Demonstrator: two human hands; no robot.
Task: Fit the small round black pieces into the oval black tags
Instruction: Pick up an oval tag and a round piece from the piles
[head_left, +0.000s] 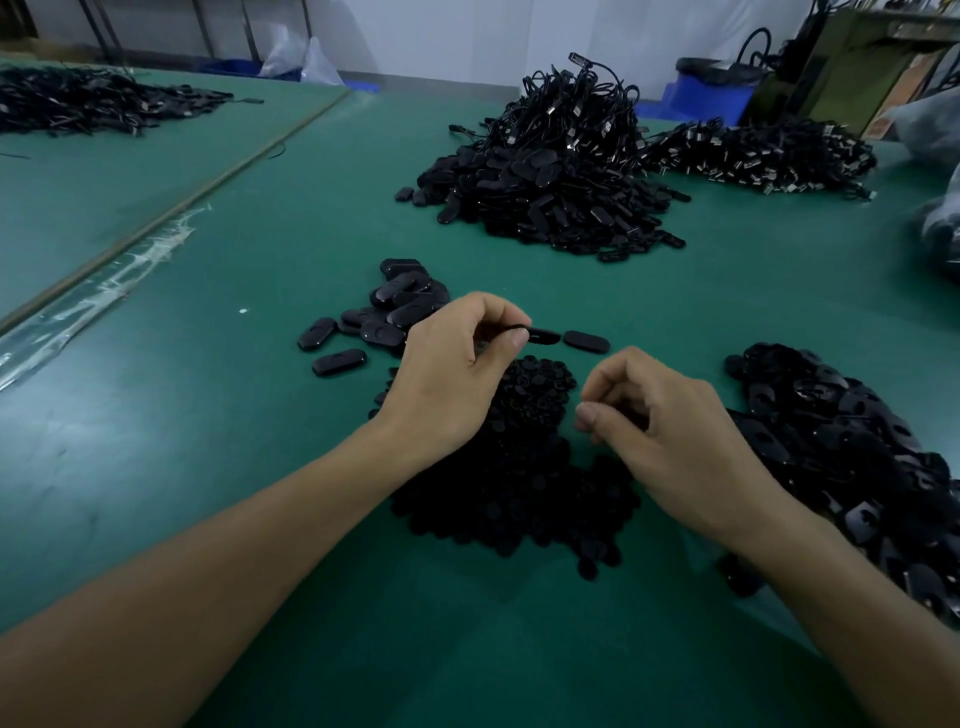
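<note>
Head view is showing a green surface carrying three far heaps of black parts: one at far left, one tall corded heap, and one behind it to the right. Two near stockpiles are lying close to the person: the oval black tags at right and the small round black pieces in the centre, each too numerous to count. A small group of tags, roughly a dozen, is sitting left of centre and is judged to be the fitted output, so the task is looking barely begun against both stockpiles. The left hand is pinching one tag by its end above the round pieces. The right hand is hovering over that pile with fingers curled and thumb meeting fingertip; whether a piece is between them cannot be told. One single tag is lying just beside the held one.
</note>
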